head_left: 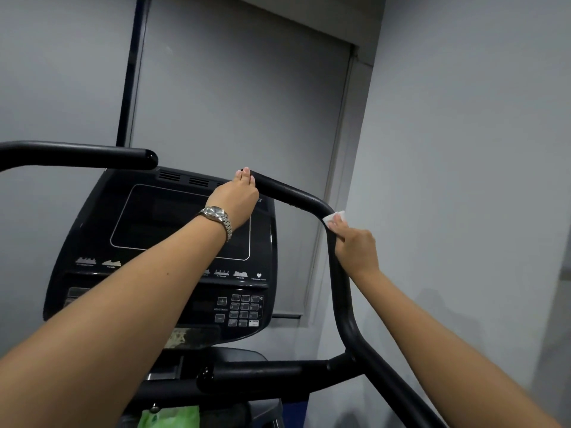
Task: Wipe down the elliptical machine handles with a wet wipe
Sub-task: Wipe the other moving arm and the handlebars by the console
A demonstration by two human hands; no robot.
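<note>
The wipe [333,217] is small and white. It sits on the bend of the right handle [296,194], where the black bar turns from lying nearly flat to going down. The right hand [355,245] presses it there. Its fingers are curled round the bar with the wipe tucked under them, and only a corner of the wipe peeks out on top. The left hand [238,196] is wrapped over the free tip of the same bar, with its fingers bent down over the end. I think it is there to hold the bar steady.

So the step in hand looks like wiping the right handle, at its bend. I cannot tell which parts are clean already, because the bar looks the same all over.

Next, the right hand needs to slide the wipe along the bar while squeezing all the way round. If it goes up to the tip, the left hand must let go and move away. The long part going down needs a rub too.

The left handle [92,154] sticks out up on the left with no hand on it, so it waits its turn. Between the two handles is the dark console [173,230]. A watch [216,215] is on the left wrist. Low down is something green [168,417], but too little of it shows to tell what it is.
</note>
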